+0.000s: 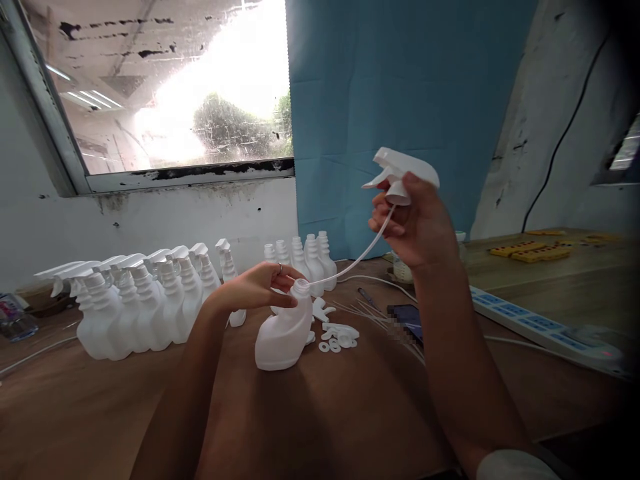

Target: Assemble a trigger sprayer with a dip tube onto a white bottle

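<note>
My right hand (417, 223) is raised above the surface (350, 413), fingers closed around a white spray trigger (403, 170), its nozzle pointing toward my left. A thin tube (357, 257) hangs from the trigger and slants down to my left hand (260, 287), which is curled around the neck of a white bottle (283, 333) standing on the surface; the tube's lower end is at the bottle's open mouth, though I cannot tell whether it has gone inside. Just right of that bottle, under the tube, lie a few small white rings (334, 345) and loose white plastic parts (333, 325). Further left of my left hand stands a tight row of bottles with triggers on (135, 300). Behind my left hand, against the blue sheet (400, 87), is a small group of open bottles (305, 257) with no tops. Below my right wrist a dark phone (407, 320) lies flat, and to the right of my right arm a white power strip (540, 327) runs along the surface, with yellow pieces (535, 252) further back.
</note>
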Demonstrator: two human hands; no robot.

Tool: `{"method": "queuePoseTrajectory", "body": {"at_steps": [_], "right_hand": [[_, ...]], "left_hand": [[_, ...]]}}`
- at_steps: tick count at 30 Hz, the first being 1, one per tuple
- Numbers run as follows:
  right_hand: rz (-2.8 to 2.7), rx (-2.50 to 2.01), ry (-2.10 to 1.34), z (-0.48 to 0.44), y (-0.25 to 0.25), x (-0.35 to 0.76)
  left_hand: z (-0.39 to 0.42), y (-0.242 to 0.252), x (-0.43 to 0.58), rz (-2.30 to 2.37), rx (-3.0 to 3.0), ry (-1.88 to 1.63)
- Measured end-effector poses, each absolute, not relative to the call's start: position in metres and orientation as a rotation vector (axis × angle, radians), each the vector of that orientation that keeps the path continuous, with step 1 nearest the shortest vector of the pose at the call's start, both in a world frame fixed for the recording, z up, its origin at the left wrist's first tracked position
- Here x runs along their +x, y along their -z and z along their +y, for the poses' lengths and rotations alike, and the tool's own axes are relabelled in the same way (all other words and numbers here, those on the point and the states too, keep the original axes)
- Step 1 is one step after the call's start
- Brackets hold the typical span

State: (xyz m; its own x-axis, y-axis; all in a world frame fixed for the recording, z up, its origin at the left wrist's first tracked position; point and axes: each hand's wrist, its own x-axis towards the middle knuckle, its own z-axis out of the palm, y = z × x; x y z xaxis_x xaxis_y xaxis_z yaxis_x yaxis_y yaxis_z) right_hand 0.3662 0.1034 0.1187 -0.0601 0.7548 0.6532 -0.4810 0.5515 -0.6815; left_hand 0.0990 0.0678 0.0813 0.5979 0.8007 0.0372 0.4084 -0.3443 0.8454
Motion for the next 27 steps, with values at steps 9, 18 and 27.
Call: {"method": "queuePoseTrajectory", "body": {"at_steps": [9, 18, 27], "right_hand": [[-1.324, -0.162, -0.873, 0.101, -0.109, 0.324], [-1.192, -0.112, -0.719, 0.096, -0.112, 0.326], [-1.263, -0.079, -0.739, 0.074, -0.105, 0.305]], "left_hand": [[0.077, -0.081, 0.081, 0.769, 1.854, -0.517], [0.067, -0.077, 0.103, 0.735, 1.931, -0.42], [0.068, -0.071, 0.112, 0.726, 1.961, -0.453]]}}
